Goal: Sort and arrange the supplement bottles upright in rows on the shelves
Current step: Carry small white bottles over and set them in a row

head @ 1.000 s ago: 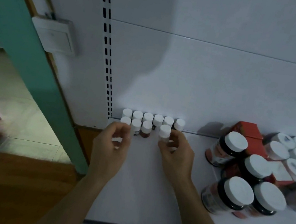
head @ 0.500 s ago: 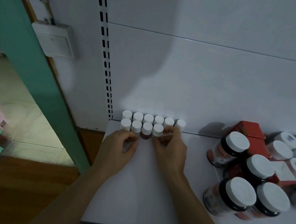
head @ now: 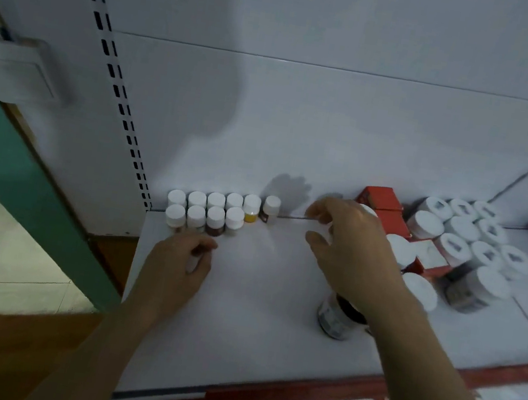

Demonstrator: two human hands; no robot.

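Left hand (head: 177, 265) grips a small white object (head: 193, 262); right hand (head: 348, 246), fingers spread, hovers over large white-lidded dark jars (head: 420, 290), where its forearm could topple one. 10 small white-capped bottles (head: 216, 210) stand in 2 back-left rows.

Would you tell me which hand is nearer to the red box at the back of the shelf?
Right. The right hand hovers just left of the red box; the left hand, holding a small bottle, is far to its left.
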